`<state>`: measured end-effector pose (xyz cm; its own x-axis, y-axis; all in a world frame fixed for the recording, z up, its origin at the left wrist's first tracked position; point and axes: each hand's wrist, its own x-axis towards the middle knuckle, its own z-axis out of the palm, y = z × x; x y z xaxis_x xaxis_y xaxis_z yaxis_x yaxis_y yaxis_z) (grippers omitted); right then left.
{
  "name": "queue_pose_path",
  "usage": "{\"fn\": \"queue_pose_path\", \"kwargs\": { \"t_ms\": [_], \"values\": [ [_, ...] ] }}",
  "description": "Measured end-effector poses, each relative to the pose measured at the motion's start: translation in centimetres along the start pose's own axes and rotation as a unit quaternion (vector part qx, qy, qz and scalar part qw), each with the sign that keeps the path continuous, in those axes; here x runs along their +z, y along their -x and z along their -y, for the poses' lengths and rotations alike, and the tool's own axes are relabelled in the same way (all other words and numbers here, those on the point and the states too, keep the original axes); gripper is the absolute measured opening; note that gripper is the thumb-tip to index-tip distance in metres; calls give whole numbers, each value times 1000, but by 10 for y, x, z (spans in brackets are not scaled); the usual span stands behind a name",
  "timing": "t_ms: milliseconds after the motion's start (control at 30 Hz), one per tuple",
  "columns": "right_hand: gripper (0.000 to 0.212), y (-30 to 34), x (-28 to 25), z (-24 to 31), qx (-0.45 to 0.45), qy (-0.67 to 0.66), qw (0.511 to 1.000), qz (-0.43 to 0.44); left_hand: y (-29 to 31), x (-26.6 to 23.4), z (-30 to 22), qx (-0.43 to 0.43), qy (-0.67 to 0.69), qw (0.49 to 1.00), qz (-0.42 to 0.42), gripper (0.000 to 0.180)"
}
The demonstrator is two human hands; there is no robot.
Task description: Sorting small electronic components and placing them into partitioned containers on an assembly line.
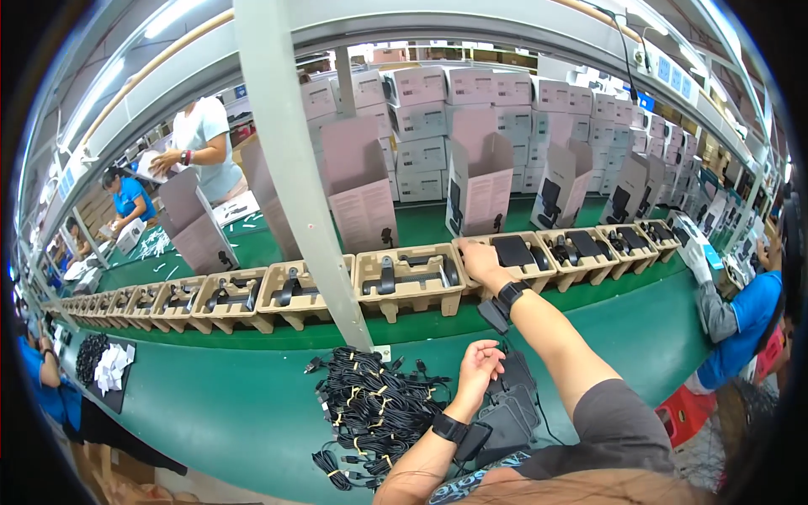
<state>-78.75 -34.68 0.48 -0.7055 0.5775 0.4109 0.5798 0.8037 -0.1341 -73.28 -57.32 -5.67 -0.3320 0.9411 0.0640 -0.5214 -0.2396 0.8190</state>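
Pulp tray (505,271), right hand (480,261) touching

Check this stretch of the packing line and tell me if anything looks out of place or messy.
Nothing looks damaged or spilled. The pulp trays sit in an even row on the conveyor. The only untidy spot is the loose heap of bundled black cables near the left hand. The right hand rests on a tray's edge.
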Motion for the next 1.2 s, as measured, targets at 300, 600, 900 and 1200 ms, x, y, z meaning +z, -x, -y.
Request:
{"fn": "queue_pose_path", "kwargs": {
  "t_ms": [300, 600, 900, 1200],
  "values": [
    [21, 14, -1, -22, 9, -55, 994, -97, -10, -8, -4, 45, -75, 992, -93, 19],
    [25, 142, -62, -21, 9, -129, 986, 108, -2, -18, -12, 38, -96, 984, -144, 26],
    [34, 187, -31, 4, 130, -172, 968, 128, 5, -27, 12, 73, -394, 914, -61, 26],
    [16, 159, -103, 48, 46, -215, 974, -51, 8, -25, -24, -74, -122, 989, 30, 37]
  ]
}}
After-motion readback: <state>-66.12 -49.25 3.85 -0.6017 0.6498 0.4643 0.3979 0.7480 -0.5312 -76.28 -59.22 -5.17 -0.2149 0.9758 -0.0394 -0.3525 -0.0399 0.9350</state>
